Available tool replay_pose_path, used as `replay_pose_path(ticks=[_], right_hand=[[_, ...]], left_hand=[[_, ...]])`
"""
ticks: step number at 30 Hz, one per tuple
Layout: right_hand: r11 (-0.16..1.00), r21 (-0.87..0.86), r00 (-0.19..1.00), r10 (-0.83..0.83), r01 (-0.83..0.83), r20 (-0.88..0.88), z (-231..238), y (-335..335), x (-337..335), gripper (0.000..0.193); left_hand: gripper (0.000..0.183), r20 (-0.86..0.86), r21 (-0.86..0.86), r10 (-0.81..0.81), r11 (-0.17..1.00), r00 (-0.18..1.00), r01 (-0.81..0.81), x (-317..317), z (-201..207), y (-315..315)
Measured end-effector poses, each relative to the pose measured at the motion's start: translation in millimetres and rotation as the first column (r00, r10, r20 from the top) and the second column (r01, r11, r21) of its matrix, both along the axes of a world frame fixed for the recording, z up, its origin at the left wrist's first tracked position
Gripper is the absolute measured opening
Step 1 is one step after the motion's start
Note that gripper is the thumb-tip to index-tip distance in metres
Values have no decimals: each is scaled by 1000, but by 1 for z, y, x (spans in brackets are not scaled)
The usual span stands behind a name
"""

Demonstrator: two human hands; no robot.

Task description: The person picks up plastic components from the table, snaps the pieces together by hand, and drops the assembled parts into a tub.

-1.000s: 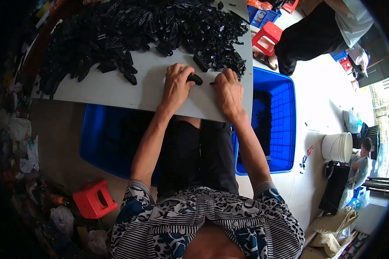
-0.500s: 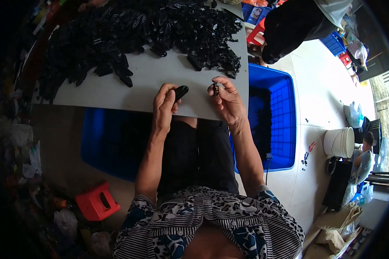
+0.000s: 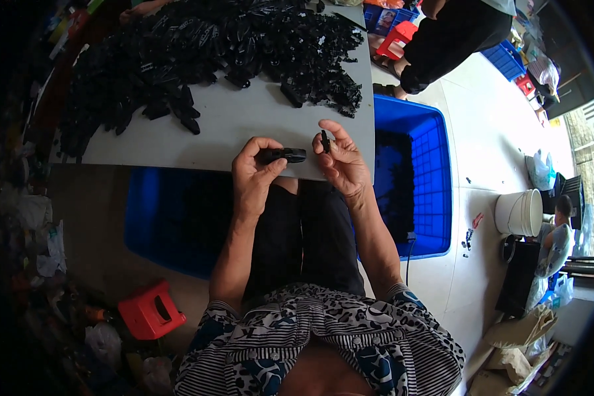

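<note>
Above the table's near edge, my left hand (image 3: 255, 173) grips an elongated black plastic casing (image 3: 289, 155), whose end points to the right. A small, thin black plastic piece (image 3: 325, 141) is pinched upright between the thumb and fingers of my right hand (image 3: 346, 158). The two parts are apart, with a short gap between them. Beyond my hands, a large heap of black plastic parts (image 3: 178, 59) covers the far side of the pale table (image 3: 224, 122). Longer casings lie mostly at the heap's left, smaller pieces at its right.
A blue crate (image 3: 435, 178) holding dark parts stands right of the table; another blue crate (image 3: 138, 218) is under it. A red stool (image 3: 152, 310) stands lower left, a white bucket (image 3: 518, 212) at right. Another person in dark trousers (image 3: 452, 43) is at the upper right.
My left hand has turned the casing from slanting upward to nearly level, pointing right. The small piece in my right hand has turned edge-on. The person at upper right has shifted.
</note>
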State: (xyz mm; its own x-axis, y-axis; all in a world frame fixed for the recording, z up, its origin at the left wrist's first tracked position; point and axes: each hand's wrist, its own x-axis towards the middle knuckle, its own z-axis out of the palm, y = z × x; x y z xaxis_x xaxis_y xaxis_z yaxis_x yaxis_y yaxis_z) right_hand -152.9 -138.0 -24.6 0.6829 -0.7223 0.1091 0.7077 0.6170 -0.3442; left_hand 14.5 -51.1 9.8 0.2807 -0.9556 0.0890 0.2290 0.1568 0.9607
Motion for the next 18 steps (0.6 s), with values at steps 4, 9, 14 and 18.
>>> replay_pose_path(ticks=[4, 9, 14, 18], right_hand=[[999, -19, 996, 32, -31, 86, -8, 3, -4, 39], [992, 16, 968, 118, -125, 221, -8, 9, -2, 39], [984, 41, 948, 155, -173, 280, -11, 12, -2, 38], [999, -25, 998, 29, -28, 46, -3, 16, -4, 32]], left_hand=[[19, 3, -1, -22, 1000, 1000, 22, -1, 2, 5], [18, 10, 21, -11, 1000, 1000, 11, -4, 7, 10], [18, 54, 33, 10, 999, 999, -12, -4, 6, 11], [18, 92, 17, 29, 999, 995, -31, -3, 5, 14]])
